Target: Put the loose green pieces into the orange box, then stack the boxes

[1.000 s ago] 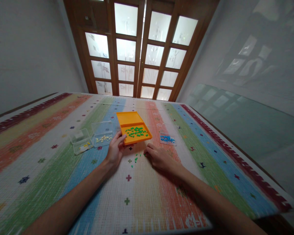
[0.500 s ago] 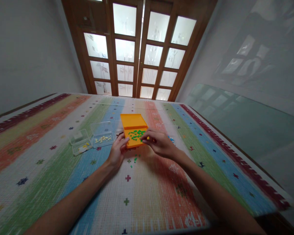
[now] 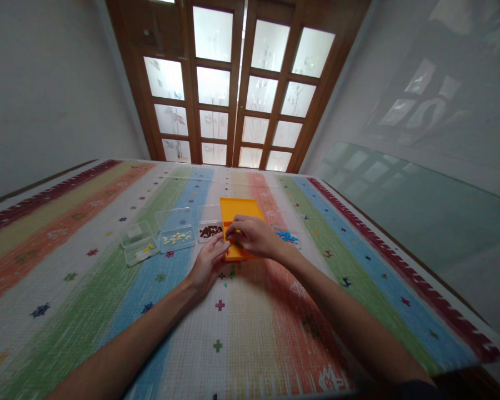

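An orange plastic box (image 3: 242, 208) with its lid raised lies tilted over the middle of the table. My left hand (image 3: 209, 259) grips its left edge, thumb on the near side. Reaching across the box from the right, my right hand (image 3: 250, 233) has its fingers pinched together over the left part of the box. Whatever sits between those fingertips is too small to make out. Most of the small green pieces inside the box are hidden by this hand. Several loose green pieces (image 3: 232, 272) lie on the cloth just in front of the box.
Clear open boxes stand around: one with yellow and white pieces (image 3: 144, 253), one with cream pieces (image 3: 177, 238), one with dark brown pieces (image 3: 210, 230), and one with blue pieces (image 3: 289, 237) at right. A striped tablecloth (image 3: 183, 344) covers the table. Wooden glazed doors (image 3: 236, 111) stand behind.
The orange box has shifted right, uncovering the brown pieces. My right hand has moved left across the box toward my left thumb, covering most of the green pieces.
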Demonstrator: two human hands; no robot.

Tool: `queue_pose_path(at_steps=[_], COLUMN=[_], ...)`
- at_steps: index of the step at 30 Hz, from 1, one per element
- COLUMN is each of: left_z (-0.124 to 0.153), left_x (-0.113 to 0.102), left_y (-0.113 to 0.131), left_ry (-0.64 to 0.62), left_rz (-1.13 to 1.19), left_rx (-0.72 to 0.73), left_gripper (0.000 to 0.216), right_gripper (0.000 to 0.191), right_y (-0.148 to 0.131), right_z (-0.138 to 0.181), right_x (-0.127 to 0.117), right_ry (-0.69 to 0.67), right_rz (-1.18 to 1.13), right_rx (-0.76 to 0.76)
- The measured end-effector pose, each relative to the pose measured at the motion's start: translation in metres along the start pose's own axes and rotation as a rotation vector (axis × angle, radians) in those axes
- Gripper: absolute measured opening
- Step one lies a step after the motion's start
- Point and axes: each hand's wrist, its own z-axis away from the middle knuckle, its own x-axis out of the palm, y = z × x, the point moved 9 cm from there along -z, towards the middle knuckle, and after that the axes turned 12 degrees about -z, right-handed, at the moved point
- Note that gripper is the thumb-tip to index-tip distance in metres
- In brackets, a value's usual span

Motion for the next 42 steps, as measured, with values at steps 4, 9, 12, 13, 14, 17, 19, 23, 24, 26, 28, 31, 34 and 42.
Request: queue_pose_path(at_steps=[4,9,12,13,14,17,19,23,24,26,28,31,34,42], left_z=[-0.001,-0.001,0.001,0.001,0.001,0.000,0.000,0.000,0.000,0.001,0.000,-0.001,-0.001,0.000], left_x=[-0.001,-0.002,-0.001,-0.001,-0.001,-0.001,-0.002,-0.002,-0.001,0.000,0.000,-0.001,-0.001,0.002], left_y=[-0.001,-0.002,0.000,0.000,0.001,0.002,0.003,0.005,0.005,0.006,0.006,0.007,0.008,0.013], left_ry=[-0.002,0.004,0.002,0.005,0.007,0.015,0.019,0.015,0.009,0.001,-0.005,-0.007,-0.004,-0.029], left_rz=[0.005,0.029,0.038,0.043,0.048,0.065,0.077,0.080,0.075,0.064,0.054,0.051,0.056,0.053], left_rx=[0.001,0.004,0.001,-0.002,-0.006,0.000,0.008,0.015,0.016,0.017,0.019,0.029,0.045,0.073], left_gripper=[0.040,0.035,0.031,0.029,0.028,0.025,0.023,0.024,0.025,0.027,0.029,0.029,0.028,0.028], right_gripper=[0.018,0.019,0.020,0.021,0.022,0.023,0.023,0.030,0.032,0.032,0.030,0.029,0.035,0.038], right_y=[-0.001,0.001,0.004,0.005,0.006,0.007,0.006,0.006,0.006,0.007,0.007,0.008,0.009,0.004], right_z=[-0.002,-0.002,-0.001,0.000,0.001,0.004,0.007,0.011,0.012,0.013,0.013,0.015,0.016,0.015], right_x=[0.003,0.003,-0.001,-0.002,-0.004,-0.010,-0.013,-0.014,-0.014,-0.014,-0.015,-0.017,-0.017,-0.012], right_ry=[-0.023,-0.034,-0.024,-0.015,-0.002,0.047,0.067,0.069,0.068,0.067,0.073,0.088,0.085,0.050], right_rz=[0.023,0.036,0.039,0.037,0.031,-0.005,-0.039,-0.084,-0.084,-0.072,-0.053,-0.034,-0.048,-0.060], right_rx=[-0.017,-0.035,-0.026,-0.022,-0.019,-0.021,-0.037,-0.046,-0.046,-0.050,-0.058,-0.061,-0.059,-0.078])
